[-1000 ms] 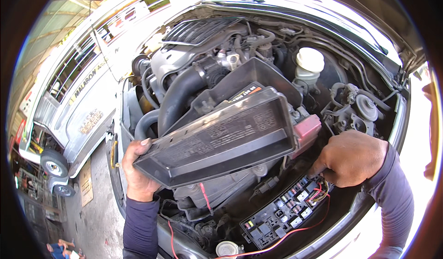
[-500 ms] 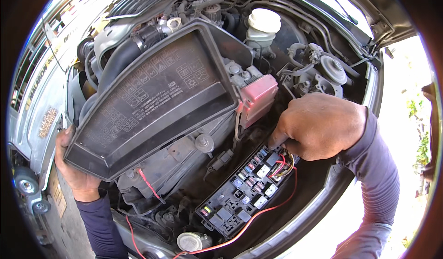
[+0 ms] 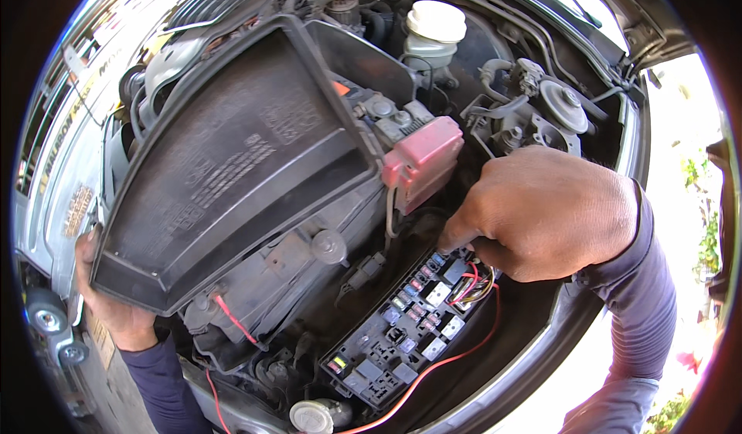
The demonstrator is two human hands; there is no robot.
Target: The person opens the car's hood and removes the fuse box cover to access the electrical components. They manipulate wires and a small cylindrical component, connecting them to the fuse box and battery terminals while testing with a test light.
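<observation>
My left hand [image 3: 116,308] grips the lower left corner of a black fuse box cover [image 3: 224,140], its printed inner face turned up, held over the battery. The fuse box [image 3: 379,364] lies open to the right, showing coloured fuses and relays. At its far end is my right hand [image 3: 553,210], fingers curled, the index finger and thumb down close together by the blue fuses [image 3: 437,260]. Whatever lies between those fingertips is hidden. Thin wires [image 3: 481,285] bunch just under this hand, and a red wire [image 3: 433,368] trails along the box's near side.
A red terminal cover [image 3: 425,156] sits on the battery behind the fuse box. Further back stands a white-capped reservoir [image 3: 435,28]. A loose black connector [image 3: 362,270] lies left of the fuse box, and a white cap [image 3: 311,417] is at the front. The fender edge [image 3: 533,349] runs along the right.
The black cover has shifted left and tilted a little in my left hand. My right hand stays at the far end of the fuse box, with only a slight shift.
</observation>
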